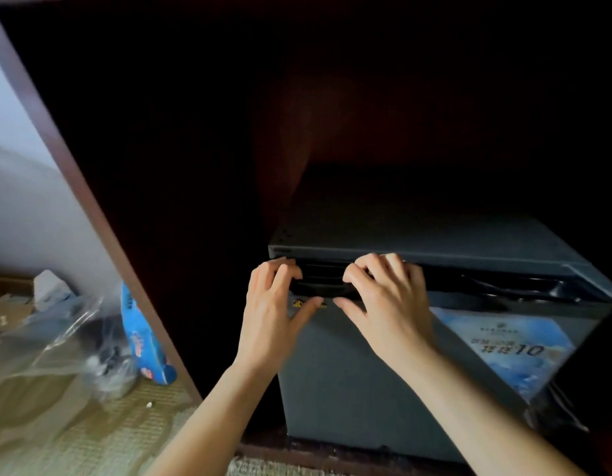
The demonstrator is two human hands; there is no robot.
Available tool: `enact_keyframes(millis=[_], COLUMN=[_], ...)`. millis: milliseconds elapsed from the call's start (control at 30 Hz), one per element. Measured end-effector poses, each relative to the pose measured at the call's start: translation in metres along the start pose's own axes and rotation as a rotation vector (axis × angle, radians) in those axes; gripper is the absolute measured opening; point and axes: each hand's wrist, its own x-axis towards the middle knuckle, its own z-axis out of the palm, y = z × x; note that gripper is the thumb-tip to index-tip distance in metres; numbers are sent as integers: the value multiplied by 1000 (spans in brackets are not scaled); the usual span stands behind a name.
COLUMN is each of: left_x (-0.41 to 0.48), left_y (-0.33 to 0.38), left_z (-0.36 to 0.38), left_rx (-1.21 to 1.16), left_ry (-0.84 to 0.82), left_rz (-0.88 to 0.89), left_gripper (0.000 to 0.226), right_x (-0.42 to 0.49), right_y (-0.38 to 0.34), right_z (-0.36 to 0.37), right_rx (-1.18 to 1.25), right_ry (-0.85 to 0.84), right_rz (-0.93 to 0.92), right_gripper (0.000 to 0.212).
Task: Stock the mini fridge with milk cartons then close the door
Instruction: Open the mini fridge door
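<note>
A dark grey mini fridge stands inside a dark wooden cabinet, its door closed or nearly closed, with a blue sticker on the door's right side. Both hands grip the black recessed handle along the door's top edge. My left hand has its fingers curled into the recess and its thumb pressed on the door front. My right hand hooks in the same way just to the right. A blue milk carton leans on the floor at the left, outside the cabinet.
The cabinet's brown side panel slants between the fridge and the floor area at left. Crumpled clear plastic wrap and cardboard lie on the woven mat. The cabinet's inside is very dark.
</note>
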Motion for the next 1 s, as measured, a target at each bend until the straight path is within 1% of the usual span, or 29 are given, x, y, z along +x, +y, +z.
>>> enact_keyframes(millis=[133,267,333,433,500,567,667,700,733,800,867,933,1000], left_x=[-1,-2,-11,-34,-48,-55,-57,-57,-56,-54,-53,-51,-50], left_y=[1,8,11,15,21,27,38,43,48,57,67,79,93], left_z=[1,-8,-18,-36,-52,-72,-103,-112,-120,-129,-132,-130,-124], left_rx=[3,-3,29,88,84,26,-229,-303,-341,-368,-365,-319,-271], left_ry=[21,6,6,15,-10,-50,-93,-124,-168,-295,-424,-551,-661], left_rz=[9,12,21,82,142,156,108,97,92,87,91,126,190], left_gripper=[36,34,34,31,27,27,17,16,21,25,19,18,22], right_x=[-5,-3,-8,-23,-35,-48,-72,-81,-88,-102,-116,-129,-141], right_y=[-3,-14,-20,-27,-30,-33,-36,-36,-35,-32,-25,-20,-16], right_z=[-1,-12,-21,-37,-51,-66,-87,-94,-102,-120,-138,-152,-165], right_rx=[15,40,44,52,70,74,71,88,118,189,244,256,246], right_ry=[-15,-106,-139,-149,-163,-181,-174,-176,-192,-232,-247,-235,-233], right_rz=[46,122,122,103,98,86,76,69,67,77,82,78,76], right_gripper=[32,28,26,25,24,26,28,29,31,43,55,55,50])
